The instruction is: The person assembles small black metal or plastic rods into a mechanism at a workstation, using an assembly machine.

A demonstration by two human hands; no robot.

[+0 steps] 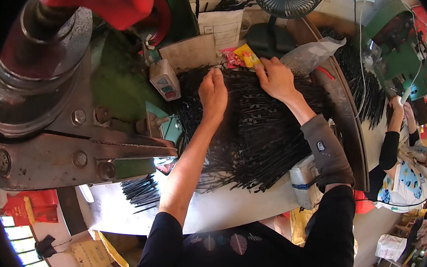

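A wide heap of thin black rods or strips [268, 133] covers the bench in front of me. My left hand [213, 94] is over the heap's left part, its fingers drawn together; whatever they may hold is hidden. At the heap's far edge, my right hand [278, 80] has thumb and forefinger apart. Its fingertips reach the right edge of a small yellow packet [247, 55], and I see no clear grip on it. A pink-red packet [232, 58] lies against the yellow one's left side.
A machine with a heavy metal arm [87, 148] fills the left, beside a grey switch box [165, 79]. Behind the heap stand a fan [271, 35] and a clear plastic bag [312, 55]. A curved wooden edge [348, 109] borders the right. Another person [406, 169] works beyond it.
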